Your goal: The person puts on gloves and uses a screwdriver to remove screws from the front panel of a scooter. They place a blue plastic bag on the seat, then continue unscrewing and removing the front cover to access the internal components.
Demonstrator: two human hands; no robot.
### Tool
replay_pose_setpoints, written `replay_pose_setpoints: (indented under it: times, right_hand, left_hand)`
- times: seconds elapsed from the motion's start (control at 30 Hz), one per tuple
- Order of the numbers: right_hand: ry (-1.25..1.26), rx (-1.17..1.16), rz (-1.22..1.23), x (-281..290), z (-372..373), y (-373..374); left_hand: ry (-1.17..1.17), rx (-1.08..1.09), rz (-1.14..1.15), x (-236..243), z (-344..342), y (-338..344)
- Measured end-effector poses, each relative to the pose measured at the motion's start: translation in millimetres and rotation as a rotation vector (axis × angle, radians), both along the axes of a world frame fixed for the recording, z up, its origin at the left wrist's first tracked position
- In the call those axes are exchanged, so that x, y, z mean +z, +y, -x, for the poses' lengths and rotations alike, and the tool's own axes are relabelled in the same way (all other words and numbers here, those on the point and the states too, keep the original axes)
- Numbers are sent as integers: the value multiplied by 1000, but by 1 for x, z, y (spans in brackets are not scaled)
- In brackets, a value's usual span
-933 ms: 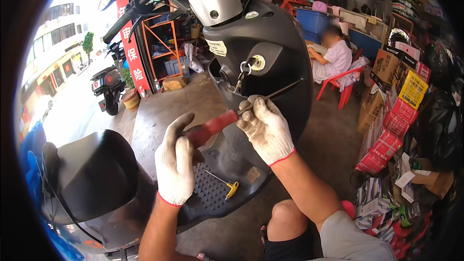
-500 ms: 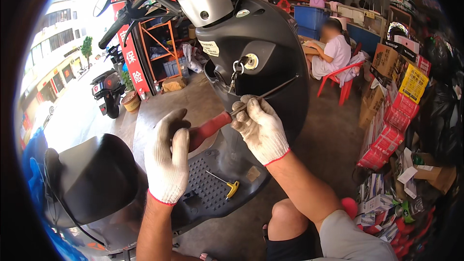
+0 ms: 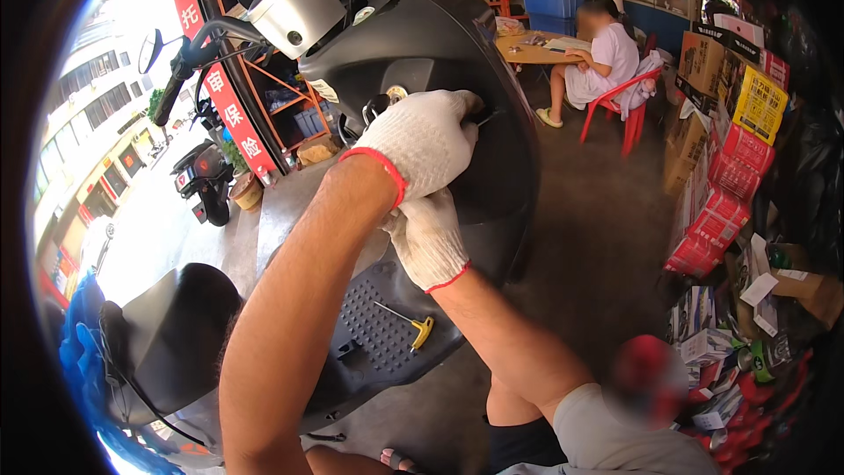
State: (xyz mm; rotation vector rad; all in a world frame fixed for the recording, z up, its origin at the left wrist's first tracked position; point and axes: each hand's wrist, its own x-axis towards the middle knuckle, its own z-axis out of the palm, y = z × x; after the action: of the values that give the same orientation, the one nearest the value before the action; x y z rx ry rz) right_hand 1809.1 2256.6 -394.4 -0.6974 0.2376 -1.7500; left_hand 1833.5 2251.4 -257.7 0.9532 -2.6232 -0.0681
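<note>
My gloved left hand [image 3: 426,141] reaches across the scooter's black front panel [image 3: 387,40], fingers curled on a thin metal shaft [image 3: 483,119] at the panel's right. My gloved right hand [image 3: 426,237] is just below it, fingers curled and largely hidden behind the left; what it holds cannot be seen, and the red screwdriver handle is hidden. The keys and lock [image 3: 396,93] are partly covered by my left hand. A yellow-handled hex key [image 3: 420,332] lies on the ridged footboard [image 3: 365,325].
The black seat [image 3: 167,325] is lower left, another scooter [image 3: 204,183] behind. A person [image 3: 607,62] sits on a red chair [image 3: 629,123] at a round table [image 3: 527,53]. Stacked boxes [image 3: 716,185] line the right; orange shelving [image 3: 281,88] stands behind.
My left hand has moved up and right, crossing over my right hand to the front panel. My right hand has dropped slightly. The red screwdriver handle has gone out of sight.
</note>
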Motion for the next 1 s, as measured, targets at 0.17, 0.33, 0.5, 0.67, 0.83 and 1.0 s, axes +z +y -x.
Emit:
replay_pose_setpoints:
  times: [0.17, 0.33, 0.5, 0.67, 0.83, 1.0]
  right_hand:
    - [-98, 67, 116, 0, -6, -8]
    - [-35, 44, 58, -4, -5, -15]
    - [-67, -34, 86, -1, -6, -20]
    - [29, -45, 90, -5, -3, -28]
    - [116, -17, 76, 2, -3, -13]
    - [461, -86, 221, -6, -22, -1]
  left_hand:
    - [11, -40, -117, -19, 11, -47]
    - [122, -155, -239, -19, 12, -52]
    - [181, -105, -355, -17, 20, -50]
    - [178, -116, -227, -24, 24, -58]
    - [277, -47, -115, -27, 20, -47]
    - [536, 116, -18, -31, -15, -29]
